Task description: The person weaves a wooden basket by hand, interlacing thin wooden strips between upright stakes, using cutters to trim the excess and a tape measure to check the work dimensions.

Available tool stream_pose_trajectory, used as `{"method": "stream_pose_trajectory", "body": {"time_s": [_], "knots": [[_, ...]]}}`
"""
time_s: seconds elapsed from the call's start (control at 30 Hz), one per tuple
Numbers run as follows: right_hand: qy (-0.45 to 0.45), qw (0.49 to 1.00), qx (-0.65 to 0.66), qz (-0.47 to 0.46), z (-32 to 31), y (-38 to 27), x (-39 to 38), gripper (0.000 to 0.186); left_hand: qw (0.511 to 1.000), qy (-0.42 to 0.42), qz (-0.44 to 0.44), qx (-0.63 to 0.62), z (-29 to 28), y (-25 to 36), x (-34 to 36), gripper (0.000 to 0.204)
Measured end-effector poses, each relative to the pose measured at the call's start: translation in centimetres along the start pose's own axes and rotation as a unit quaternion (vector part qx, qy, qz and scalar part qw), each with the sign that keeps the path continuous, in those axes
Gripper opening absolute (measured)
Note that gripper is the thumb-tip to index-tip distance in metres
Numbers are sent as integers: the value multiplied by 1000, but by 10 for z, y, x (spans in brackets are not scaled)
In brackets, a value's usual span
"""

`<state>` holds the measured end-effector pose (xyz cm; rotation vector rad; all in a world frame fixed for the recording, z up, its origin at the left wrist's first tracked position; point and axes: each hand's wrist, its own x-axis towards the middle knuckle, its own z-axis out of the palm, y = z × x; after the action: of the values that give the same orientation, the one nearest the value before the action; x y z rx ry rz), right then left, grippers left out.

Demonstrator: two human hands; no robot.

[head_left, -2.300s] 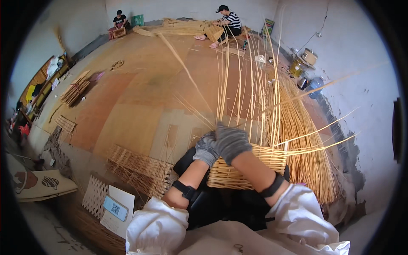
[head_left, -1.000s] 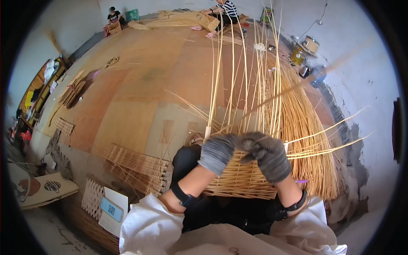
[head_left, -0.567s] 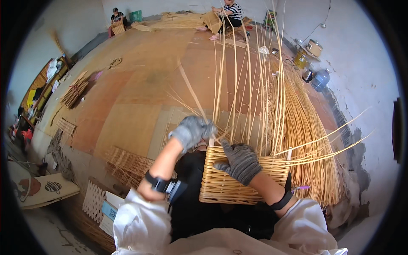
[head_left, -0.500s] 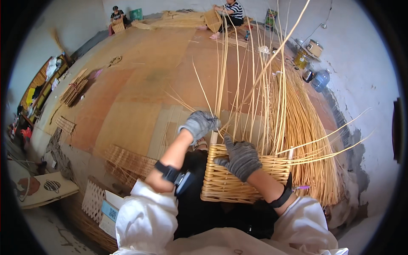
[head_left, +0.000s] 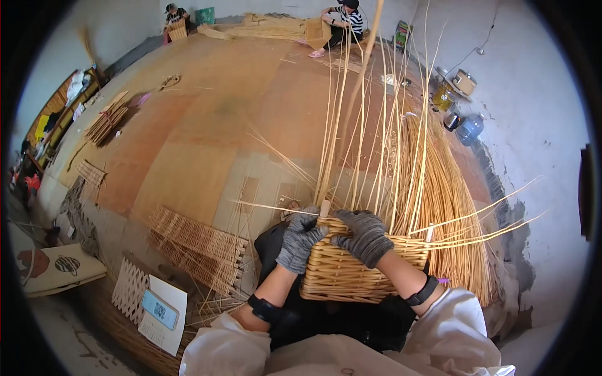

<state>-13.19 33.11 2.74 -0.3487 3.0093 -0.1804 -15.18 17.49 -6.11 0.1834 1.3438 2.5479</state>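
Note:
A half-woven wicker basket (head_left: pixel 351 279) rests across my lap, its long pale upright rods (head_left: pixel 359 156) fanning up from the far side. My left hand (head_left: pixel 300 243), in a grey knit glove, is closed at the basket's left corner. From its fingertips a thin wicker strand (head_left: pixel 266 207) points out to the left. My right hand (head_left: pixel 364 237), gloved alike, curls over the top edge with its thumb on the near wall, close to the left one. Between them stands a pale corner post (head_left: pixel 325 208). The fingertips on the far side are hidden.
A thick bundle of wicker rods (head_left: pixel 448 219) lies at my right. Woven panels (head_left: pixel 194 247) are on the floor at my left, near a phone (head_left: pixel 160 309) on white paper. Two people sit at the far wall with woven pieces. A water jug (head_left: pixel 469 130) stands by the right wall.
My left hand has come down and closer to my right at the basket's corner. A strand now sticks out leftward from it. The upright rods have swayed and the view has shifted slightly.

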Motion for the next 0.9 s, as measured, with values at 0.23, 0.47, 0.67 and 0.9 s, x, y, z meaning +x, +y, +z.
{"method": "stream_pose_trajectory", "body": {"time_s": [0.23, 0.47, 0.67, 0.9], "knots": [[132, 978, 64, 150, 5, -27, -3, 68, 992, 44, 84, -85, -13, -34, 2, 36], [410, 886, 197, 83, -110, 14, -99, 48, 953, 222, 1, 205, -58, -17, 57, 84], [510, 789, 342, -29, -140, 73, -154, 83, 977, 0, 41, 208, -42, 58, 50, 57], [429, 783, 445, -75, -61, 114, -127, 70, 874, 130, 284, 373, -47, 82, -28, 58]]}}
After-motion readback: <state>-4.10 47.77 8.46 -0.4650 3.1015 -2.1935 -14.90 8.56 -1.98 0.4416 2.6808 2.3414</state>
